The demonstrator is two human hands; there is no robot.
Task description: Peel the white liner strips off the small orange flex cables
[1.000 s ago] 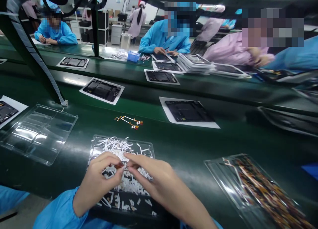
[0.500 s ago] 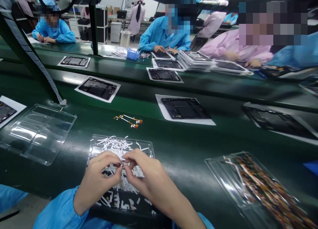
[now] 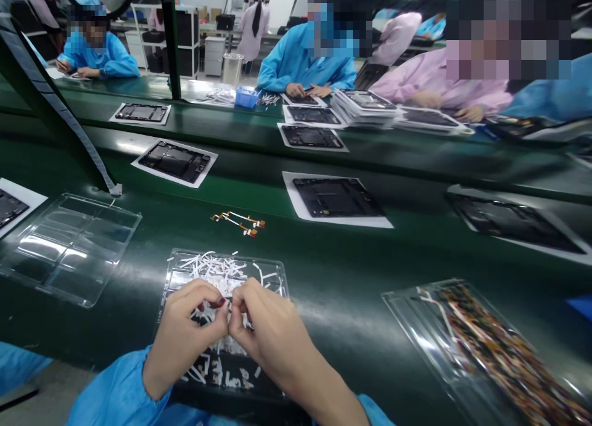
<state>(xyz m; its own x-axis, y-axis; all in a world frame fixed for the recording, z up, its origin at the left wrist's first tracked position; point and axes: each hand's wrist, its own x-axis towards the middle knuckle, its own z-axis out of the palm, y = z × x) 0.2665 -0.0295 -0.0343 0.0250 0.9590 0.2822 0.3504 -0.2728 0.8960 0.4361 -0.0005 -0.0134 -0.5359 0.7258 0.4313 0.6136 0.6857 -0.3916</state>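
My left hand [image 3: 185, 333] and my right hand [image 3: 266, 333] meet fingertip to fingertip over a clear plastic tray [image 3: 277, 272] strewn with white paper strips [image 3: 213, 269]. Both pinch a small reddish-brown flex part [image 3: 222, 301] between thumb and fingers. Two orange-tipped flex cables [image 3: 238, 221] lie loose on the green bench beyond the tray.
An empty clear compartment tray [image 3: 69, 247] lies at left. A clear tray full of flex cables [image 3: 490, 346] sits at right. Dark tablet frames on white sheets [image 3: 335, 198] ride the conveyor behind. Several people work across the line.
My right hand's fingers have curled in and drawn closer to my left hand. The tablet frames on the conveyor have shifted left.
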